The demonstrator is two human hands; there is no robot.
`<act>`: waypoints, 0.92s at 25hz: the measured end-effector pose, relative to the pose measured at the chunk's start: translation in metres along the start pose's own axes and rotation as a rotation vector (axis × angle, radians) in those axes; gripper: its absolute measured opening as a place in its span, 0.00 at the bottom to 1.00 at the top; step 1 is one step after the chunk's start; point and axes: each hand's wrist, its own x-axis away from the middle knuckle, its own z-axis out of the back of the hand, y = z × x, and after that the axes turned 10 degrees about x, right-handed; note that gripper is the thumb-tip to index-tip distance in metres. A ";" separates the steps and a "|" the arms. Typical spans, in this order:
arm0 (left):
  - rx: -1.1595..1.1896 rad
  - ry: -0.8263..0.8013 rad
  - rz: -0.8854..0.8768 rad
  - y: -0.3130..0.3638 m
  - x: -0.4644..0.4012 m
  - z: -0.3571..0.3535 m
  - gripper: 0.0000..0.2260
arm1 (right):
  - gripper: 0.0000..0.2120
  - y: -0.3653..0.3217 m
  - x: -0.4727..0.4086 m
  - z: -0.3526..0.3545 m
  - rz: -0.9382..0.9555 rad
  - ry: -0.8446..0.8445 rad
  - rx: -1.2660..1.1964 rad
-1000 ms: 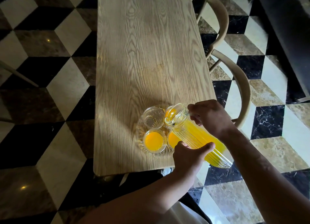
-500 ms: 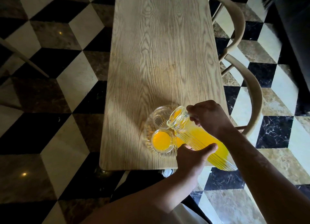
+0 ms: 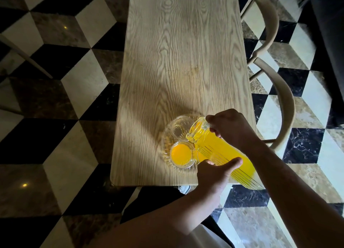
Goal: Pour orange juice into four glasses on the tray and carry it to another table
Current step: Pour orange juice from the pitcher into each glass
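Fingers [image 3: 214,131] of our right hand [image 3: 230,128] curl round the handle near the rim of the ribbed glass pitcher [image 3: 223,151]; our left hand [image 3: 214,173] cups its body from below, thumb across the ribs. We hold the pitcher tilted, spout over the clear glass tray [image 3: 167,134] at the table's [image 3: 176,52] near edge. One filled glass [image 3: 181,154] stands on the tray beside an empty glass [image 3: 178,131]. Two wooden chairs [image 3: 284,106] flank the table on a checkered floor [image 3: 55,117].
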 end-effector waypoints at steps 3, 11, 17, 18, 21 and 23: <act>0.031 -0.016 0.022 0.004 -0.001 0.001 0.50 | 0.20 -0.001 -0.006 -0.002 -0.043 -0.006 -0.032; 0.084 -0.020 0.037 0.018 -0.001 0.002 0.49 | 0.21 -0.011 -0.019 -0.003 -0.027 -0.016 -0.003; 0.102 -0.026 0.059 0.017 -0.003 0.003 0.50 | 0.21 -0.012 -0.023 -0.004 0.036 -0.035 0.076; 0.103 -0.027 0.066 0.017 -0.002 0.003 0.51 | 0.21 -0.012 -0.023 -0.004 0.053 -0.049 0.107; 0.101 -0.045 0.101 0.019 0.001 0.002 0.42 | 0.17 -0.012 -0.025 -0.005 -0.024 -0.064 0.066; 0.110 -0.073 0.117 0.021 0.002 0.003 0.34 | 0.16 -0.011 -0.027 -0.005 -0.055 -0.072 0.051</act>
